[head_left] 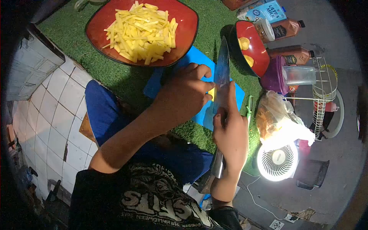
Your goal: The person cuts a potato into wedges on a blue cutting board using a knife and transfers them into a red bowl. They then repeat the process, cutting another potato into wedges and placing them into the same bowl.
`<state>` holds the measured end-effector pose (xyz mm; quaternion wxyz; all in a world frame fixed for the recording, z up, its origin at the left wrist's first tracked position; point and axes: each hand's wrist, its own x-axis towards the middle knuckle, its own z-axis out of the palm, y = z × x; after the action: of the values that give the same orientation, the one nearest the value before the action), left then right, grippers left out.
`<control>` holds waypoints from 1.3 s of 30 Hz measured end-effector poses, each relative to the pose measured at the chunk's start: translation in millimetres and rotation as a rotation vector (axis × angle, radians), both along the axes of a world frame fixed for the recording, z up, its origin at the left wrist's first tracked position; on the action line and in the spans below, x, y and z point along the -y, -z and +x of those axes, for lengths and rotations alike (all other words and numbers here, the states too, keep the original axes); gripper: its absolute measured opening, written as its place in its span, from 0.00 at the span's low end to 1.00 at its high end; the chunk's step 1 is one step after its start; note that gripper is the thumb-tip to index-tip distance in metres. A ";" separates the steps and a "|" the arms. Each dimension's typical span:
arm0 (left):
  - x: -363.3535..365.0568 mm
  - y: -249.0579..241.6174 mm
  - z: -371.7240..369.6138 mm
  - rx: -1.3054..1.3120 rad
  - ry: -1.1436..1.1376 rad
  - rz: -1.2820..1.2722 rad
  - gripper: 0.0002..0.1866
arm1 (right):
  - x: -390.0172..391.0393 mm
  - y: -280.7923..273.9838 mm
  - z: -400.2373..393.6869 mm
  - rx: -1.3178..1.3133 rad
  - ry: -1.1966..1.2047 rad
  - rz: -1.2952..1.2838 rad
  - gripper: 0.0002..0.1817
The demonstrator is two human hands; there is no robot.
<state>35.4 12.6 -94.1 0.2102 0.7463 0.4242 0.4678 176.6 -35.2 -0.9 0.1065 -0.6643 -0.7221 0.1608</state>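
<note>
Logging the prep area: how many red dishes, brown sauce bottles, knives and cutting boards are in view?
Red dishes: 2, plate and bowl
Brown sauce bottles: 2, and
Knives: 1, in right hand
Blue cutting boards: 1
Total: 6

Shiny metal knife (221,73), matt blue plastic board (195,57), rough green turf (126,78).

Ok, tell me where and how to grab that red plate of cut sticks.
Probably grip the red plate by its bare raised rim at opposite sides, coming from above and outside. The yellow sticks are heaped in its middle, so the rim is the free part, and it lies flat on the green mat.
</note>
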 end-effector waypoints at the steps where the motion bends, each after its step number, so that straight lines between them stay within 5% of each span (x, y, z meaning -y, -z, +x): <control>1: 0.3 -0.3 -0.1 -0.002 0.004 -0.012 0.15 | 0.1 0.9 0.3 0.000 0.002 -0.002 0.46; 39: -1.2 4.3 1.9 -0.013 -0.015 -0.008 0.13 | -15.5 8.5 2.8 0.082 -0.042 0.028 0.42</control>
<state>37.3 13.9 -98.4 0.2070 0.7453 0.4328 0.4630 179.5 -19.8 -9.5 0.0827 -0.6536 -0.7417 0.1255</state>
